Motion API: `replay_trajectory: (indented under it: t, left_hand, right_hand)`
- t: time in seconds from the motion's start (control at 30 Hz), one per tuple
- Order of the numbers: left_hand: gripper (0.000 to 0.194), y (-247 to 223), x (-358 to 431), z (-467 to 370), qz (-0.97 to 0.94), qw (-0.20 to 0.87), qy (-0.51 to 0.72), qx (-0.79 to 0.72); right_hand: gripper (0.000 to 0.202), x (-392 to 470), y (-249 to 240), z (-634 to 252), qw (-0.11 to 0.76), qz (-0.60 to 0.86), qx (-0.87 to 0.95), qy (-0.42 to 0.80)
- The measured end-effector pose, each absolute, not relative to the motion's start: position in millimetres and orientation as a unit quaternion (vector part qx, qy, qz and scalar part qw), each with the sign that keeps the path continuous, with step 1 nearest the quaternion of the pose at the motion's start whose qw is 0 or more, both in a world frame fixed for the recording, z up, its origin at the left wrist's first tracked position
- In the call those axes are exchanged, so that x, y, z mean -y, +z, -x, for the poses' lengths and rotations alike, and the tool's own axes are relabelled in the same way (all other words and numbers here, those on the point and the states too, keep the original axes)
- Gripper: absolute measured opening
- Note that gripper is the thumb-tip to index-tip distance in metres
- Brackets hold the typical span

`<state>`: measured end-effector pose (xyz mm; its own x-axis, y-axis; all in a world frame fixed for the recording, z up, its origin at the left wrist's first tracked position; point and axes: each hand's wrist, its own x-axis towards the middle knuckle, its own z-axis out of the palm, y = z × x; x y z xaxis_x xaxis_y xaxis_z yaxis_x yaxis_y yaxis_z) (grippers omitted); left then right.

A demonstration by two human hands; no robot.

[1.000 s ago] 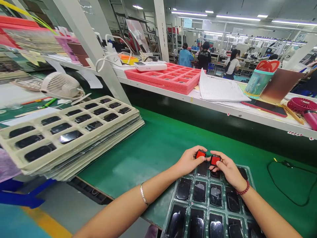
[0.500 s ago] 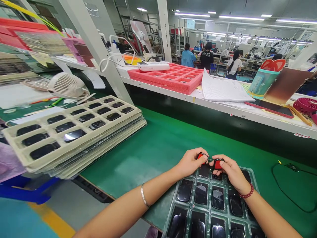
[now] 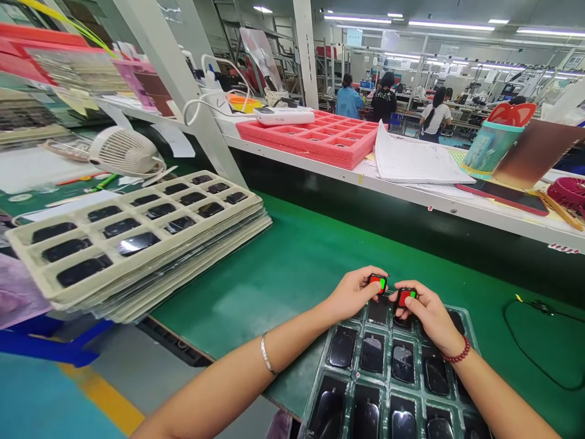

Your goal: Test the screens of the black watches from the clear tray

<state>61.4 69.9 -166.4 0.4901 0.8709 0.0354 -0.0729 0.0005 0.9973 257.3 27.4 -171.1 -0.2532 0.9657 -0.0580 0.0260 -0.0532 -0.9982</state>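
Observation:
My left hand (image 3: 359, 291) pinches a small black strapless smartwatch (image 3: 378, 281), its lit screen red with a green patch. In my right hand (image 3: 427, 311) is a second smartwatch (image 3: 406, 297), also glowing red and green, with the thumb pressed on the screen's lower edge. Both watches are held side by side, a small gap apart, over the far edge of a clear plastic tray (image 3: 384, 385). Dark, rounded rectangular pieces (image 3: 372, 353) sit in the tray's compartments, screens unlit. The fingertips behind each watch are partly hidden.
A stack of cream trays (image 3: 183, 259) with dark screens stands on the green table (image 3: 256, 292) at left, near a white fan (image 3: 121, 152). A black cable (image 3: 516, 347) lies at right. Above runs a shelf (image 3: 406, 198) bearing a red foam tray (image 3: 301, 149) and papers (image 3: 415, 160).
Both watch screens have gone from plain red to red with a green patch. The left watch has tilted to face me more. My hands have barely moved otherwise.

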Motion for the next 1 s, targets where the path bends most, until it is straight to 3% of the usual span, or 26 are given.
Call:
replay_trajectory:
  t: [0.57, 1.0]
  left_hand:
    - [0.032, -164.2, -67.0, -61.5, -0.635, 0.574, 0.389, -0.339]
    - [0.05, -168.5, -67.7, -61.0, -0.67, 0.533, 0.353, -0.377]
  right_hand:
    - [0.034, -25.7, -176.5, -257.7, 0.413, 0.43, 0.57, 0.565]
    - [0.038, -26.0, -175.7, -256.6, 0.413, 0.429, 0.585, 0.551]
